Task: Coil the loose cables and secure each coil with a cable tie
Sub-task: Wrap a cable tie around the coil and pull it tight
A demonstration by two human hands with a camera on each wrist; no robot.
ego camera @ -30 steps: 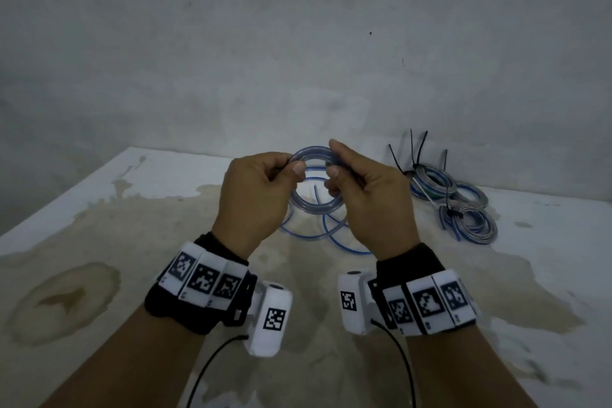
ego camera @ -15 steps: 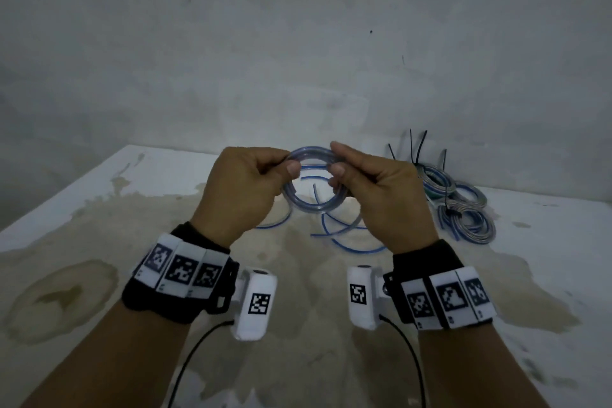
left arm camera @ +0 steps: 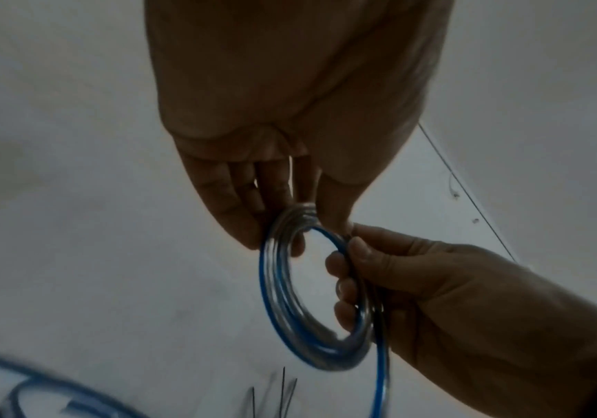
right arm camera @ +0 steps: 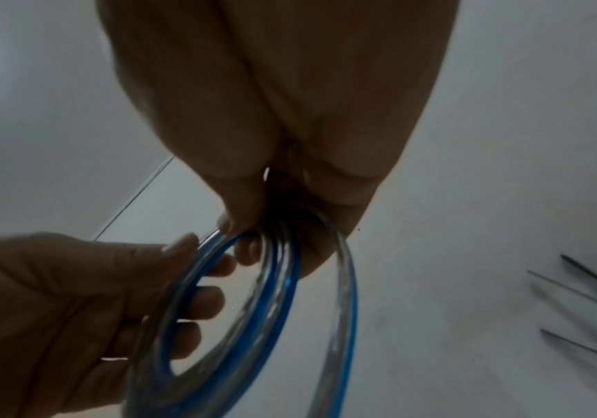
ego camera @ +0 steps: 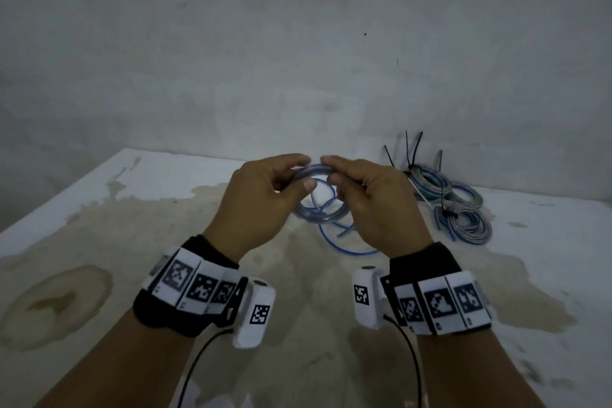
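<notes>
A: Held above the stained white tabletop (ego camera: 99, 209), between both hands: small round coil of clear-sheathed blue cable (ego camera: 319, 212), ring standing roughly upright, open face turned toward the wearer.

B: Grips?

A: Left hand (ego camera: 261, 199) curled round the coil's left arc, thumb and fingers pinching the bundled turns (left arm camera: 291, 226). Right hand (ego camera: 371, 202) curled round the right arc, fingertips (left arm camera: 343, 282) poking through the ring (plainest in the left wrist view). Both closed on the same coil, thumbs nearly touching at the top.

B: Loose end?

A: Uncoiled blue tail (ego camera: 344, 242) hanging from the coil's lower right, dropping to the tabletop below and slightly right of the hands, curving there in an open loop. Short remainder only, judged by what lies in view.

B: Nearer hand?

A: Right. Tail leaving beside the right palm (right arm camera: 346, 297), so probably the feeding hand, with the left as the clamp keeping the turns stacked.

B: Ties?

A: Thin black cable ties (right arm camera: 593, 285), seen loose and blurred on the table to the right in the right wrist view. Further right in the head view, against the wall: grey and blue finished coils (ego camera: 460, 209), already bound, black tie ends sticking upward. Well apart from the held coil; again the right hand's side.

B: Risk?

A: Turns springing open if either pinch relaxes before a tie goes on.
</notes>
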